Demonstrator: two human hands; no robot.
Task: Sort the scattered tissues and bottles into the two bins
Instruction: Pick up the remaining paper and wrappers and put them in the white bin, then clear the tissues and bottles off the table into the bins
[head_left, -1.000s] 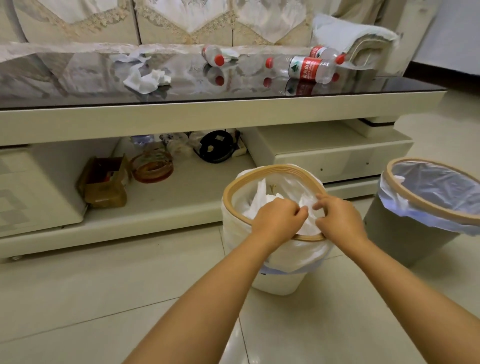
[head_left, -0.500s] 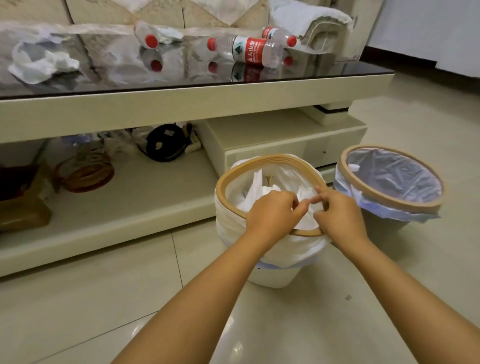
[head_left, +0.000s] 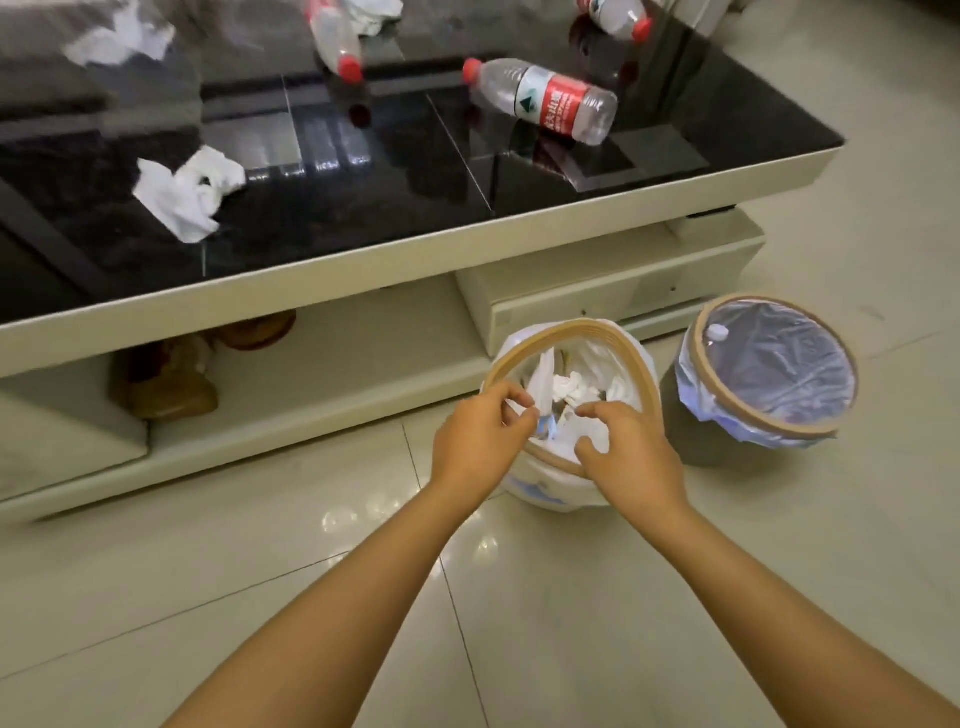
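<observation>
Currently, bins: white-lined bin (head_left: 613, 338) and grey bin (head_left: 691, 431) side by side on floor.
left hand (head_left: 480, 447): fingers pinched on liner at near rim.
right hand (head_left: 631, 460): fingers curled, slightly apart, at rim.
labelled bottle (head_left: 543, 100): lying on table (head_left: 363, 270), cap pointing left.
tissue (head_left: 189, 192): crumpled, table left.

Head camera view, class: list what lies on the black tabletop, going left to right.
Far tissue → near crumpled tissue → unlabelled bottle → red-labelled bottle → bottle at the top edge.
</observation>
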